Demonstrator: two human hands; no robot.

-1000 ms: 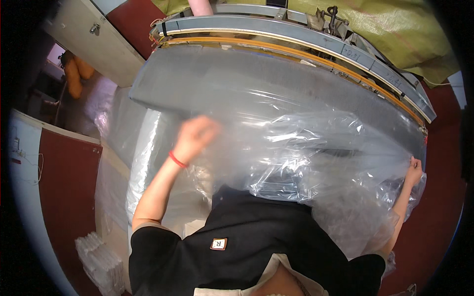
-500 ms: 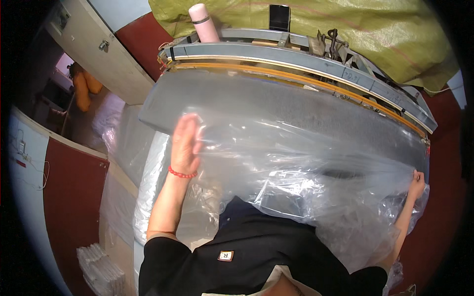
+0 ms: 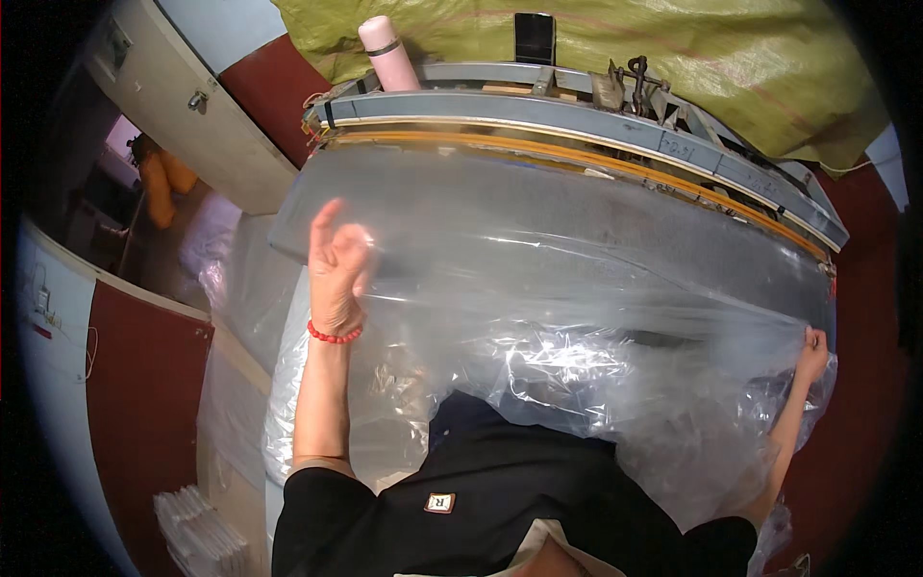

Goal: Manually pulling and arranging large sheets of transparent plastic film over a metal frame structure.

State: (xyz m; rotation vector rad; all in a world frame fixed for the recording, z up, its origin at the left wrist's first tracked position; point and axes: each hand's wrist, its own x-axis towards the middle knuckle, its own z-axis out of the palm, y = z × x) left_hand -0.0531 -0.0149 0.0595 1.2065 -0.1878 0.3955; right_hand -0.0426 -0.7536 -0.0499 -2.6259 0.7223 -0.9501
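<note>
Clear plastic film point(image 3: 577, 288) is spread in shiny wrinkles over a grey work surface point(image 3: 461, 178) and hangs down in front of me. At the right end, my right hand point(image 3: 813, 354) is closed in a pinch on the film's edge, drawing a taut line across. My left hand point(image 3: 338, 264), with a red bead bracelet point(image 3: 334, 334) at its wrist, is raised over the left part of the film. Its index finger stretches out apart from the other, bent fingers, which are slightly blurred; nothing shows in its grasp.
Behind the surface runs a long grey metal bar point(image 3: 500, 113) with an orange strip point(image 3: 538, 154) below it. A pink bottle point(image 3: 389, 58) stands at the back left. A white plastic roll point(image 3: 286, 404) lies left of me, and stacked clear bags point(image 3: 199, 532) sit at lower left.
My left hand has shifted left and slightly toward me, going from flat, extended fingers to partly bent ones. My right hand keeps its pinch on the film, almost unmoved.
</note>
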